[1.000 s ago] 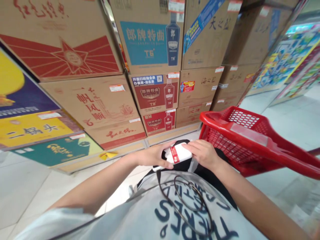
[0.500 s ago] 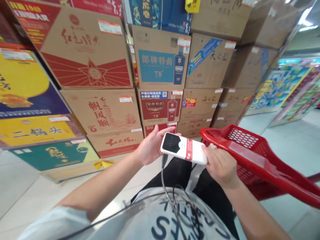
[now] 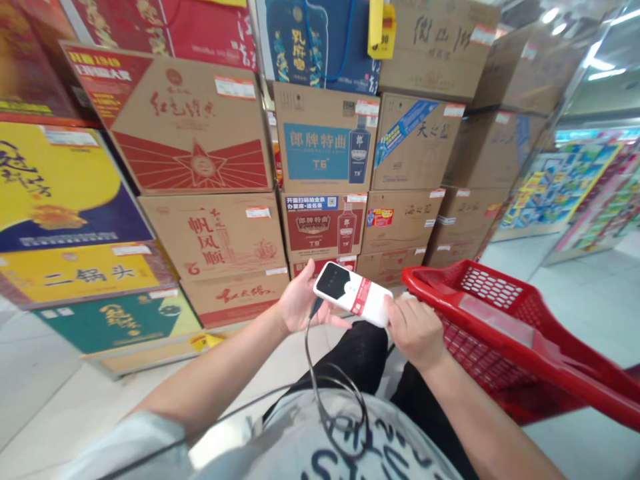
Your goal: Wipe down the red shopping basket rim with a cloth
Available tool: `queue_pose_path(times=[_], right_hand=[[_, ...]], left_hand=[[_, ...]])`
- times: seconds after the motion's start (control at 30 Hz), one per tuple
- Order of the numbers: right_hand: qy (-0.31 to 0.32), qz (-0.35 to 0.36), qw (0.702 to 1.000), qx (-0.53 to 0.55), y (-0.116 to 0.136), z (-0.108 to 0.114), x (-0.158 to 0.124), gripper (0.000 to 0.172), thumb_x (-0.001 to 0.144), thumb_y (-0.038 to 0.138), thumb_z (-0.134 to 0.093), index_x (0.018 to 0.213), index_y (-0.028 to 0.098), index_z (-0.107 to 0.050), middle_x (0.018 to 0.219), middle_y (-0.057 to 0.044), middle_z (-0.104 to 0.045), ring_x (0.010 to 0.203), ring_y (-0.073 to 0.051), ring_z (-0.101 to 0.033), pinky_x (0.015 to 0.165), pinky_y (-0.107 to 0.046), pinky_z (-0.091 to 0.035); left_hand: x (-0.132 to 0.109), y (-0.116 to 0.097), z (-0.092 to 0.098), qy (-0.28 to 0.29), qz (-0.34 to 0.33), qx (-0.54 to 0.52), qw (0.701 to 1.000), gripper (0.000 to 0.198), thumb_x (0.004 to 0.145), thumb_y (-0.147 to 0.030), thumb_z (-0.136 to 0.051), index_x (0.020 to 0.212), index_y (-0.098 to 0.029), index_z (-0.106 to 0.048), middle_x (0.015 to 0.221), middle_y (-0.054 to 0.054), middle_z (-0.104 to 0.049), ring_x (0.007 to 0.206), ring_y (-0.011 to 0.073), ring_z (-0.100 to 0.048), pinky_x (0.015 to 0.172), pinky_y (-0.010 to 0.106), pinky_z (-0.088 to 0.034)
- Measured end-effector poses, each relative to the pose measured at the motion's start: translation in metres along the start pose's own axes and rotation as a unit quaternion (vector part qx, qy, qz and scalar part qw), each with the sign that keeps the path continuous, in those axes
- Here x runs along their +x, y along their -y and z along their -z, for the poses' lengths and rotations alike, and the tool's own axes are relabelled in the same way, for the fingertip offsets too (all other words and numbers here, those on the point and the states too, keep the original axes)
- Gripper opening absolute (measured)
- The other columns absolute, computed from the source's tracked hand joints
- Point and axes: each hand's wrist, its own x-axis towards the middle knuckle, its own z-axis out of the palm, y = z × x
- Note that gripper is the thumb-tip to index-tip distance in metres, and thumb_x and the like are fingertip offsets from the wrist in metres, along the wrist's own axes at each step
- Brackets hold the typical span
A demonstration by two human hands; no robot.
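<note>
A white handheld device (image 3: pixel 374 305) with a black panel and a red label band is in front of my body, tilted down to the right. My right hand (image 3: pixel 417 331) is closed around its right end, thumb on the edge. My left hand (image 3: pixel 300 301) is open around the other end, thumb up and fingers stretched out below the device; whether the palm touches it I cannot tell. A grey cable (image 3: pixel 311 360) runs from the device's left end down in a loop over my shirt. Its plug is partly hidden by the device.
Stacked cartons (image 3: pixel 195 127) with price labels form a wall ahead. A red plastic shopping basket or cart (image 3: pixel 500 327) stands close to my right hand. Store shelves (image 3: pixel 555 180) line the far right, beyond pale floor tiles (image 3: pixel 595 273). A yellow tag (image 3: pixel 205 341) sits low at the left.
The device has shifted left and tilts more, with my right hand moving along. My left hand's fingers have dropped from above the device's far edge to below it. The cartons appear lower in view.
</note>
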Motion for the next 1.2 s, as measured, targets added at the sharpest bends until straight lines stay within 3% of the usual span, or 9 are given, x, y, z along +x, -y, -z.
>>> queue_pose_path(times=[0.1,0.2,0.3,0.43,0.73,0.83,0.97,1.07,1.2], right_hand=[[0.004,0.013,1.0,-0.004,-0.001,-0.009,0.007,0.019,0.086,0.012,-0.053,0.105,0.015,-0.058,0.073,-0.005,-0.063,0.07,-0.016,-0.055,0.064,-0.031,-0.034],[0.033,-0.011,0.999,0.001,0.003,-0.014,0.018,0.036,0.086,0.016,-0.054,0.122,0.018,-0.051,0.078,-0.004,-0.064,0.071,-0.018,-0.057,0.064,-0.031,-0.036],[0.101,-0.123,0.984,0.078,0.008,-0.014,0.027,0.067,0.082,0.028,-0.062,0.141,0.018,-0.031,0.089,-0.006,-0.067,0.071,-0.02,-0.062,0.058,-0.03,-0.04],[0.175,-0.248,0.931,0.204,0.015,-0.012,0.032,0.098,0.071,0.044,-0.072,0.146,0.021,-0.014,0.092,-0.005,-0.07,0.072,-0.023,-0.067,0.054,-0.028,-0.045],[0.156,-0.254,0.937,0.183,0.039,-0.007,0.024,0.072,0.072,0.05,-0.064,0.132,0.018,-0.04,0.081,-0.006,-0.071,0.063,-0.024,-0.067,0.051,-0.028,-0.044],[0.131,-0.209,0.957,0.153,0.041,-0.009,0.016,0.068,0.074,0.048,-0.062,0.131,0.014,-0.043,0.082,-0.007,-0.071,0.062,-0.022,-0.065,0.053,-0.028,-0.042],[0.074,-0.037,0.987,0.136,0.047,-0.012,0.004,0.06,0.082,0.04,-0.058,0.133,0.011,-0.043,0.084,-0.008,-0.068,0.066,-0.019,-0.062,0.06,-0.029,-0.04],[0.105,0.076,0.978,0.163,0.063,-0.018,-0.006,0.054,0.088,0.037,-0.053,0.136,0.015,-0.04,0.079,-0.006,-0.066,0.067,-0.018,-0.059,0.061,-0.03,-0.037],[0.208,0.169,0.933,0.24,0.096,-0.032,-0.02,0.056,0.092,0.033,-0.046,0.144,0.023,-0.027,0.085,-0.004,-0.065,0.073,-0.017,-0.059,0.06,-0.028,-0.036]], left_hand=[[0.005,-0.02,0.007,-0.002,0.025,0.02,1.0,0.067,0.088,-0.061,-0.029,0.139,-0.017,-0.036,0.138,0.018,-0.044,0.113,0.0339,-0.055,0.074,0.046,-0.057],[0.01,-0.038,0.002,-0.015,0.006,0.074,0.997,0.055,0.09,-0.047,-0.036,0.136,-0.017,-0.04,0.129,0.016,-0.054,0.108,0.0309,-0.058,0.071,0.043,-0.058],[0.012,-0.056,-0.009,-0.018,-0.014,0.144,0.989,0.046,0.088,-0.039,-0.039,0.128,-0.016,-0.046,0.119,0.014,-0.06,0.101,0.0314,-0.061,0.067,0.046,-0.058],[0.01,-0.071,-0.02,-0.007,0.0,0.211,0.977,0.039,0.086,-0.038,-0.041,0.116,-0.016,-0.052,0.118,0.013,-0.06,0.101,0.0326,-0.06,0.066,0.047,-0.057],[0.002,-0.062,-0.024,-0.029,0.073,0.255,0.964,0.048,0.088,-0.047,-0.038,0.123,-0.015,-0.051,0.112,0.013,-0.063,0.097,0.0287,-0.063,0.081,0.049,-0.053],[-0.004,-0.061,-0.025,-0.027,0.128,0.222,0.966,0.063,0.087,-0.059,-0.033,0.129,-0.015,-0.047,0.121,0.014,-0.06,0.109,0.0323,-0.057,0.085,0.05,-0.05],[-0.022,-0.039,-0.016,-0.062,0.205,0.204,0.955,0.065,0.079,-0.058,-0.051,0.13,-0.017,-0.049,0.122,0.014,-0.06,0.113,0.034,-0.055,0.088,0.049,-0.049],[-0.043,-0.006,0.002,-0.065,0.251,0.239,0.936,0.067,0.068,-0.034,-0.07,0.131,-0.024,-0.048,0.114,0.008,-0.064,0.107,0.0319,-0.06,0.081,0.044,-0.053],[-0.079,0.036,0.038,-0.038,0.264,0.283,0.921,0.077,0.062,-0.021,-0.074,0.133,-0.032,-0.044,0.112,0.005,-0.063,0.103,0.0271,-0.06,0.071,0.033,-0.053]])
